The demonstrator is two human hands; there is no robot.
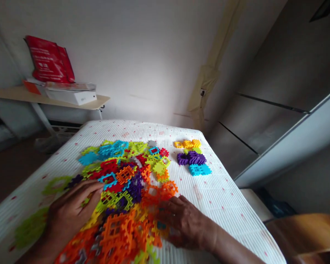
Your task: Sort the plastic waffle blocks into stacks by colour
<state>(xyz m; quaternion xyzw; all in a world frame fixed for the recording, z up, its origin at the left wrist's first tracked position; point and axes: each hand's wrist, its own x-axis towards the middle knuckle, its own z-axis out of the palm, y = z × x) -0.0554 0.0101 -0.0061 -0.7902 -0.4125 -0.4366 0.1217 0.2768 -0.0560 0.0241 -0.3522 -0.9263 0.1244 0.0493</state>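
Jumbled multicoloured notched-plastic heap [134,189] on white dotted cloth [214,205] | bare strip right of heap, running to cloth's edge; purple plastic stack [196,158] blocking its far end | left hand [71,205] at heap's left, right hand [183,220] over its right: can't tell either grip

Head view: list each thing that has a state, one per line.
Left hand: fingers bent, fingertips at a light-blue frame piece; grip unclear
Right hand: blurred, over orange pieces; hold unclear
Mixed pile: loose, colors jumbled
Yellow pieces: grouped, apart from pile
Purple pieces: bunched, overlapping
Blue pieces: grouped beside the purple
Tablecloth: spread out
Red bag: upright
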